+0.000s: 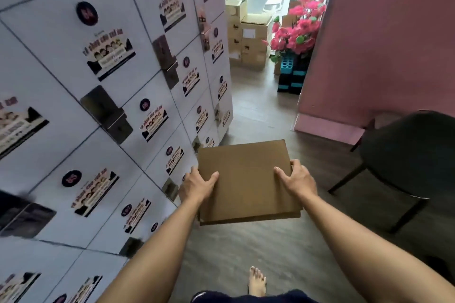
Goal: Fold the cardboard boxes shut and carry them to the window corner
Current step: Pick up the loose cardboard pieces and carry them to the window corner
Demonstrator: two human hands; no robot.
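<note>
You hold the closed cardboard box [247, 181] at waist height, left hand [197, 186] and right hand [296, 179] gripping opposite edges, so keep clear of the lockers [98, 81] and chair [406, 155], which could snag it.

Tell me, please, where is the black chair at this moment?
In the head view the black chair stands at the right side, against the pink wall, just right of the cardboard box carried in both hands.
</note>
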